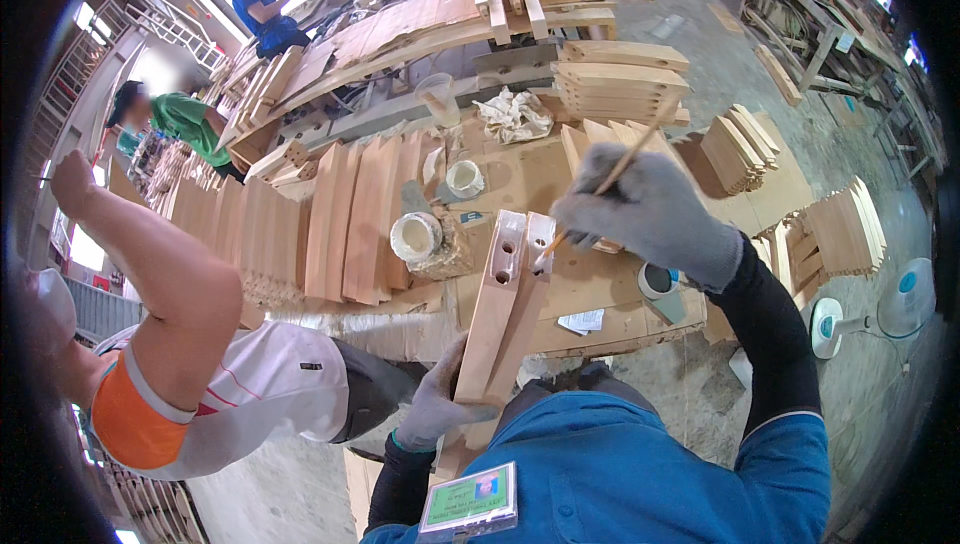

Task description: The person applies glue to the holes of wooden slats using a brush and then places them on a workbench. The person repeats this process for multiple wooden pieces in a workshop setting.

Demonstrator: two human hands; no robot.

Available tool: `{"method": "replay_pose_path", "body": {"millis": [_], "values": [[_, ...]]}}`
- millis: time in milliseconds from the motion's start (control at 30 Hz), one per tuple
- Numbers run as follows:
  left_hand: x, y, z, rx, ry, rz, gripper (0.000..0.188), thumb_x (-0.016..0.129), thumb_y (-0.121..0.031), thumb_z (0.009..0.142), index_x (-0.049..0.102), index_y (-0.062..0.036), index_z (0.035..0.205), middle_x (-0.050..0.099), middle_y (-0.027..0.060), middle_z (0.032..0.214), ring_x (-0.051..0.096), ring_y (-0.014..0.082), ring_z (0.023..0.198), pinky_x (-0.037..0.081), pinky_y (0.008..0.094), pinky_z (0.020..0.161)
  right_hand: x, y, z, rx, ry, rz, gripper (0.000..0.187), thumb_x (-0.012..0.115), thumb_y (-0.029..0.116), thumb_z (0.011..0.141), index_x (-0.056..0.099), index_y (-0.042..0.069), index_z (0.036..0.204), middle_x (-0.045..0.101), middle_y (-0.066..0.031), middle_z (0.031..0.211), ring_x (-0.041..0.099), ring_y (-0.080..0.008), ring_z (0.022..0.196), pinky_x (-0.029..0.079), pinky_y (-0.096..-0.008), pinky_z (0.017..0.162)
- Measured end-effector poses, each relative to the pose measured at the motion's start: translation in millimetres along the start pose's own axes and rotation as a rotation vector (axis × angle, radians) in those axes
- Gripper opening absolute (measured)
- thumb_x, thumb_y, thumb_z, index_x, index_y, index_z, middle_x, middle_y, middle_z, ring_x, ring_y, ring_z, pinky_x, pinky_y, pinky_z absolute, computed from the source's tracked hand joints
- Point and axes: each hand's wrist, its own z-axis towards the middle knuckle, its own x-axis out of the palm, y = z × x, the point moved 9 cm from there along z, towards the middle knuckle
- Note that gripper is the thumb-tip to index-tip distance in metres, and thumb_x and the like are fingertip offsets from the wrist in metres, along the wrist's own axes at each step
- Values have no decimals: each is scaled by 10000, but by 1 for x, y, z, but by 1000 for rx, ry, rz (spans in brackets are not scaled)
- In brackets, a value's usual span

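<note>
My left hand (pixel 432 412), in a grey glove, is wrapped round two long pale wooden pieces (pixel 492 319) held side by side, their far ends tilted up. Round holes show in those end faces. In my gloved right hand (pixel 655 212) is a thin wooden stick (pixel 622 164), pinched like a pen. Its lower tip meets the end of the right-hand piece, near a hole. Beyond the wood stand an open white pot (pixel 415 238) and a smaller white cup (pixel 464 180). Another cup with dark contents (pixel 657 281) sits below my right hand.
Rows of wooden pieces (pixel 345 219) lie on the cardboard-covered table (pixel 560 329), with more stacks (pixel 620 79) at its far side. A crumpled cloth (pixel 513 116) and a clear plastic cup (pixel 437 99) lie beyond. A co-worker's arm (pixel 170 234) is close at left; a fan (pixel 905 299) stands right.
</note>
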Motion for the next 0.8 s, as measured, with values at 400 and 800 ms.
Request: {"method": "replay_pose_path", "body": {"millis": [400,800], "values": [[2,12,-2,-18,-4,1,1027,790,10,549,202,0,1390,391,117,1337,415,200,1195,345,338,995,-24,-17,17,120,-20,57,179,580,194,848,527,36,784,594,-30,641,601,-81,578,531,-215,577],[10,3,-4,-51,-3,-2,1005,792,13,549,228,-5,1380,422,107,1305,432,197,1180,361,343,985,-14,-7,8,-44,-8,-123,233,607,241,811,546,22,759,594,-98,610,576,-161,542,463,-289,566]]}}
